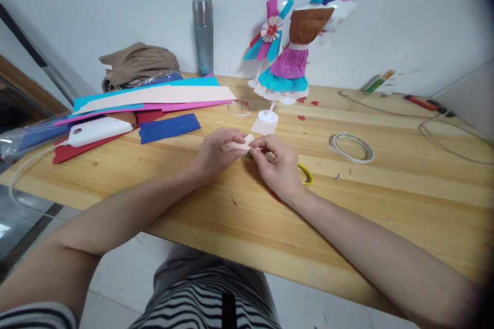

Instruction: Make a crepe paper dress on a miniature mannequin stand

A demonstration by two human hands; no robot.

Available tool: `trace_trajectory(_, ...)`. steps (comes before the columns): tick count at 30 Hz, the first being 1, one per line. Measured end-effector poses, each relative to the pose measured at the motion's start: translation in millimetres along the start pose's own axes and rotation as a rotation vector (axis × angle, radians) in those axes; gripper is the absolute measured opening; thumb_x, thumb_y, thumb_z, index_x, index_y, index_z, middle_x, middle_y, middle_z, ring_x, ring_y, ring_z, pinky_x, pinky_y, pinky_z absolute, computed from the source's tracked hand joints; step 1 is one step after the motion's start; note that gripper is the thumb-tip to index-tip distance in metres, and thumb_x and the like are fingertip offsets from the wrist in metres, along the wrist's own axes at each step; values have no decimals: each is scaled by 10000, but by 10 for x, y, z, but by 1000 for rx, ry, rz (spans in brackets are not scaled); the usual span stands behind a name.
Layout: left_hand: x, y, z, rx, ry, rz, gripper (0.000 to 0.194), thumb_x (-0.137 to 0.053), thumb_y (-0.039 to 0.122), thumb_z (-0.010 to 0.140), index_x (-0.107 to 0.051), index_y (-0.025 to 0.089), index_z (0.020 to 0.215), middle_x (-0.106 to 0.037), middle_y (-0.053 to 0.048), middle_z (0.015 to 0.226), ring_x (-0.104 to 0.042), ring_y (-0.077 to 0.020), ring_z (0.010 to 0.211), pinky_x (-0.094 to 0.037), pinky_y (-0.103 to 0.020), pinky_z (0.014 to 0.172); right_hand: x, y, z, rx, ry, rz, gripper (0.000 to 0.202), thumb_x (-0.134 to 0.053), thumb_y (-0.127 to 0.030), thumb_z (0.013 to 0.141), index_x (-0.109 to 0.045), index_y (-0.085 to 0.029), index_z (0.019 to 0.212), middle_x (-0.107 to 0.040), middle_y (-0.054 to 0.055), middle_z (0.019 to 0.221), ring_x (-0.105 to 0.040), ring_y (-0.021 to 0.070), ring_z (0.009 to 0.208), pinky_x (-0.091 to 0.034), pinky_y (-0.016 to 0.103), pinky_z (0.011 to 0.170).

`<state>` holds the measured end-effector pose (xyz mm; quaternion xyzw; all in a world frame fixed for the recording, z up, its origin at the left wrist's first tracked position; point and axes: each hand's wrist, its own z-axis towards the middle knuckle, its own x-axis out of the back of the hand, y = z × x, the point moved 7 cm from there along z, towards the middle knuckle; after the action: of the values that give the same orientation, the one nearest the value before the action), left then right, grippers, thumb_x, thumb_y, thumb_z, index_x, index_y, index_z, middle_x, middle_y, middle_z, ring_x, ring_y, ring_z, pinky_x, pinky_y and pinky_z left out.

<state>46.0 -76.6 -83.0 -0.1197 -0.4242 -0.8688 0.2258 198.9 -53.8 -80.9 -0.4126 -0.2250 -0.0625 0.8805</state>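
A small pale pink piece of paper (244,145) is pinched between my two hands above the wooden table. My left hand (221,153) grips its left side with thumb and fingers. On the right, my right hand (281,167) pinches the other end, thumb and forefinger pressed together. Partly covered by that hand lies a yellow and red ring-shaped object, perhaps scissor handles (306,175). Just beyond the fingers, another pale pink paper piece (264,126) rests by the round white base (267,116) of a small mannequin dressed in brown, purple and blue paper (295,64).
Coloured paper sheets (154,97), a blue paper strip (170,128) and a white device with a cable (101,130) lie left. A flask (203,36) stands behind. Tape rolls (353,147), a glue stick (380,82) and a cable (428,136) are right.
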Motion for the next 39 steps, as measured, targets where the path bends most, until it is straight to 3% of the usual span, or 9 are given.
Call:
trace_trajectory(10, -59, -36, -76, 236, 28, -80, 67, -746, 237, 783, -715, 193, 824, -776, -71, 1019, -732, -202, 959, -578, -347, 917, 7, -6, -4, 8, 13, -6, 93, -558, -223, 875, -624, -237, 812, -661, 27, 783, -597, 173, 682, -495, 335, 662)
trace_trajectory(15, -86, -28, -97, 291, 34, -137, 52, -707, 245, 804, -717, 195, 796, -781, -76, 1032, -717, -218, 1057, -559, -348, 964, 17, -43, -7, 68, 39, -33, 88, -571, -212, 879, -611, -226, 802, -652, 23, 757, -590, 161, 657, -495, 315, 632)
trace_trajectory(20, -62, -30, -72, 268, 9, -119, 44, -700, 204, 802, -720, 199, 762, -775, -90, 1054, -688, -240, 1130, -550, -383, 990, 7, -71, -9, 91, 9, -39, 19, -589, -216, 869, -604, -227, 864, -657, 22, 803, -590, 156, 669, -507, 313, 645)
trace_trajectory(24, -22, 14, -32, 172, -5, -22, 59, -697, 162, 804, -723, 203, 770, -763, -91, 1103, -621, -243, 1232, -506, -428, 1053, 0, -104, -7, 128, -7, -54, 115, -603, -243, 882, -630, -224, 992, -652, 32, 829, -577, 166, 686, -503, 333, 660)
trace_trajectory(31, -17, 92, 17, 75, -67, 64, 77, -715, 194, 829, -729, 204, 753, -763, -80, 1095, -594, -263, 1251, -449, -491, 1086, -5, -132, -1, 153, -33, -81, 72, -578, -243, 904, -613, -226, 844, -586, 15, 728, -546, 167, 654, -462, 331, 634)
trace_trajectory(39, 6, 61, 30, 29, -44, 44, 51, -687, 197, 843, -721, 204, 805, -748, -81, 1149, -598, -252, 1230, -436, -485, 1081, 0, -72, -2, 90, 14, -18, 106, -608, -242, 853, -587, -224, 956, -591, 10, 779, -550, 155, 664, -480, 316, 628)
